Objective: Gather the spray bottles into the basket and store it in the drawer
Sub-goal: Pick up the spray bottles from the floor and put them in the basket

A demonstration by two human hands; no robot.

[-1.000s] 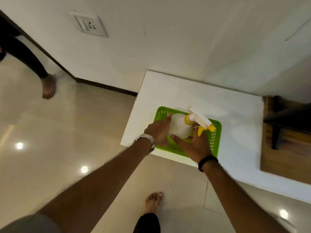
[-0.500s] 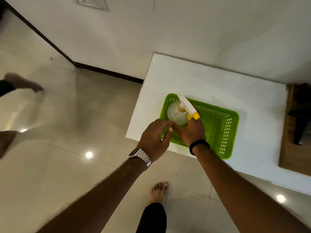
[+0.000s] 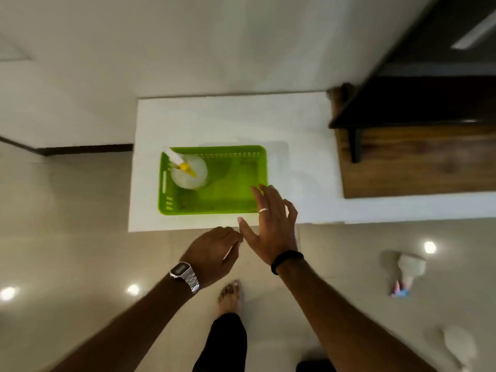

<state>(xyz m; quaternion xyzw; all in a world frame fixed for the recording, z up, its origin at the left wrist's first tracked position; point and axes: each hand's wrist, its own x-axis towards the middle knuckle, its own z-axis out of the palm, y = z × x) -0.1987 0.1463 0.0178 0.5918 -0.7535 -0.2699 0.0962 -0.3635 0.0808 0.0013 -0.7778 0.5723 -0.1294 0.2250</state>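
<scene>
A green perforated basket (image 3: 236, 194) sits on a white low cabinet top (image 3: 230, 122). One clear spray bottle with a white and yellow trigger head (image 3: 189, 171) stands upright in the basket's left end. My right hand (image 3: 271, 224) is spread open over the basket's near right corner and holds nothing. My left hand (image 3: 214, 253), with a metal watch on its wrist, hangs below the cabinet's front edge with fingers loosely curled and nothing in it. On the floor to the right lies a second pale spray bottle with a pink and blue head (image 3: 408, 272).
A dark wooden shelf unit (image 3: 418, 162) adjoins the cabinet on the right. Another pale, blurred object (image 3: 459, 347) lies on the tiled floor at lower right. My bare foot (image 3: 229, 296) stands just in front of the cabinet. A white wall rises behind.
Both hands have let go of the bottle, which now stands in the basket's left end. My left hand drew back toward me; my right hand moved to the basket's right corner. The view swung right.
</scene>
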